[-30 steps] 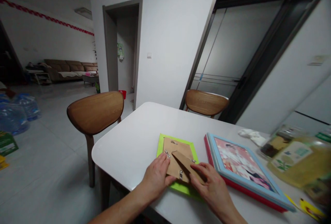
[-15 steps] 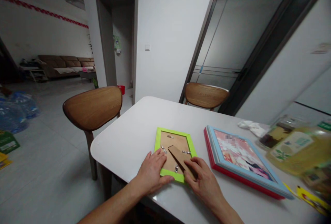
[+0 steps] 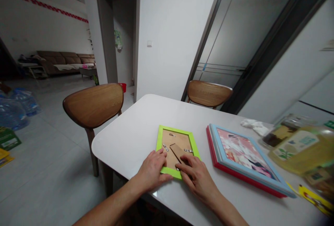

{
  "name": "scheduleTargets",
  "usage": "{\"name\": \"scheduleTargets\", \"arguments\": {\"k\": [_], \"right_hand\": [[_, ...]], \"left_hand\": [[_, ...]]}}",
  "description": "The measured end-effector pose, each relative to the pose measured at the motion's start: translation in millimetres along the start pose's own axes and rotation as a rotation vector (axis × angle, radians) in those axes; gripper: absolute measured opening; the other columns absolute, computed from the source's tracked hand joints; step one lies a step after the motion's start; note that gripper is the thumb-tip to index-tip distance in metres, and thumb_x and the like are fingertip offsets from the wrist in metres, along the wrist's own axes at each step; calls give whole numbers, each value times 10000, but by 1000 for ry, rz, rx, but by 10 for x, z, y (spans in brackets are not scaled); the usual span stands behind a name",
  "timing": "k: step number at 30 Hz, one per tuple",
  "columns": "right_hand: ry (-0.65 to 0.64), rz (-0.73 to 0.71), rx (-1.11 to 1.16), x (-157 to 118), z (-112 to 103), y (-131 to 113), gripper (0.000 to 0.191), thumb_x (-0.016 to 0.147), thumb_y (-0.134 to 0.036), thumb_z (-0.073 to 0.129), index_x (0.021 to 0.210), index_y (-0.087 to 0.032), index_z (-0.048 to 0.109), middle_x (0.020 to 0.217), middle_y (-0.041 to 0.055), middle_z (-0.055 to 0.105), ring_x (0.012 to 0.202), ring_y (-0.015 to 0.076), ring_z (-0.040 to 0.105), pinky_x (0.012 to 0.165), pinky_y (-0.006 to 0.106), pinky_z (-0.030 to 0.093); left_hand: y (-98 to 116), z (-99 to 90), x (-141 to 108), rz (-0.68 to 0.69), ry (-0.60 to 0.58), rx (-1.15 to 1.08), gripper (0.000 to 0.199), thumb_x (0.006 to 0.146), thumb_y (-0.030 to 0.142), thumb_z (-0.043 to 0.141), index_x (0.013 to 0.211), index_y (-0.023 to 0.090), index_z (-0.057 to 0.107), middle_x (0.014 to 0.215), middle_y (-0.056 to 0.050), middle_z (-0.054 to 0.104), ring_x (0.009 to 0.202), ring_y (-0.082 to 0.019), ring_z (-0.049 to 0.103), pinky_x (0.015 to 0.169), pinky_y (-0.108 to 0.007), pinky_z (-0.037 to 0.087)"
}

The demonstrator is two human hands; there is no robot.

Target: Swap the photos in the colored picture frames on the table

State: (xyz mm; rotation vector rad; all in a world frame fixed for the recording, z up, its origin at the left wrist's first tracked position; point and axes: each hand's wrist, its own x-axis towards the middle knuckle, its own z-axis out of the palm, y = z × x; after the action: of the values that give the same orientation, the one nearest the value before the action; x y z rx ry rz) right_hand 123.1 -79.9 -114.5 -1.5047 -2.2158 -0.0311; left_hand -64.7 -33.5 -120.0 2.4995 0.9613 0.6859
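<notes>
A lime green picture frame lies face down on the white table, its brown backing board and small metal clips showing. On the backing is a brown stand flap, now nearly flat. My left hand rests on the frame's lower left corner, its thumb along the near edge and its fingers spread. Over the flap's lower part and the frame's near right side lies my right hand, fingers bent and pressed down. Its fingertips partly hide the bottom clip, and whether they pinch anything is hidden.
Right of the green frame is a stack of frames, a light blue one above a red one. Beyond are a white tissue, a yellow bottle and a yellow-handled tool. Wooden chairs stand around the table.
The stand flap has gone from raised to nearly flat against the backing. My right hand has moved slightly left over it and now covers the bottom clip. My left hand has hardly moved.
</notes>
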Motion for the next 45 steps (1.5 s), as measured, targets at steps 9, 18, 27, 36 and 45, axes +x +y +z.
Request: {"name": "scheduleTargets", "arguments": {"k": [9,18,27,36,45], "right_hand": [[-105,51,63,245,28,73,176,728,-280,498,758,-279,672,877,40,556,844,176,486,746,330,383],[-103,-82,40,131,-58,-4,318,698,-154,456,913,-307,632,1038,37,535,989,202,439,833,390,350],[34,76,49,82,-15,133,302,776,-239,389,993,-210,596,1015,83,548,960,197,481,832,362,388],[4,342,-142,346,-6,431,279,755,-200,396,776,-134,667,795,105,569,783,195,507,732,298,399],[-10,446,-113,377,14,485,267,745,-202,415,813,-119,659,824,99,574,787,174,530,740,255,384]], "left_hand": [[-50,18,-9,-35,-6,-90,304,589,316,702,792,168,531,1202,-108,478,1183,-243,336,977,-359,275],[-64,-30,-6,-48,-6,-149,265,605,280,680,792,169,529,1189,-106,485,1187,-231,330,961,-338,300],[-66,-41,-9,-30,5,-139,285,583,277,703,776,165,526,1149,-105,520,1183,-216,342,951,-294,312],[-65,-51,-3,-36,-10,-144,297,579,293,703,779,162,526,1178,-118,494,1193,-218,324,955,-302,305],[-93,-20,-5,-45,-17,-144,308,587,297,697,798,158,521,1175,-127,494,1194,-229,324,952,-338,312]]}}
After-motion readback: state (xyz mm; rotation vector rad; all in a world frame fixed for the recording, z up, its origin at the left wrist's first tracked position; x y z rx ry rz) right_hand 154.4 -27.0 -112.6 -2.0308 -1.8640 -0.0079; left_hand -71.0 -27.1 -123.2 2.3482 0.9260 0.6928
